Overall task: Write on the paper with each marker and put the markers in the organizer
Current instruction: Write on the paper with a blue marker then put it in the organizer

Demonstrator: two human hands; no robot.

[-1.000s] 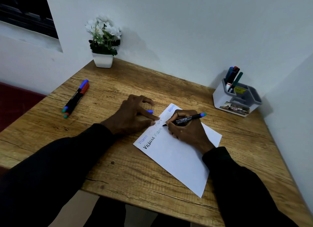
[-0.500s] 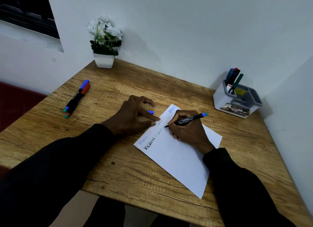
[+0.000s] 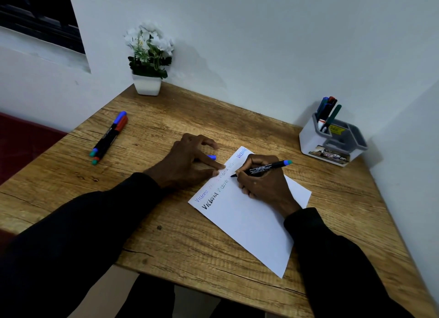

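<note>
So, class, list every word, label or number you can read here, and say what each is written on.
"Victoria": bold black, on the paper.
"Victoria": blue, above it.
"Victoria": green, right of the black.
"Victoria": blue, paper's far corner.
"OP": ends the organizer label; rest blurred.
Marker in the right hand: white print, too small.
Yellow sticker in the organizer: unreadable.

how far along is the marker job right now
Partway. Done: several markers stand in the organizer, and the paper carries several written words in different colours. In hand: the right hand grips a marker with its tip on the paper, while the left hand presses the sheet. Left: the loose markers on the table are not yet in the organizer, and the held one must follow.
</note>
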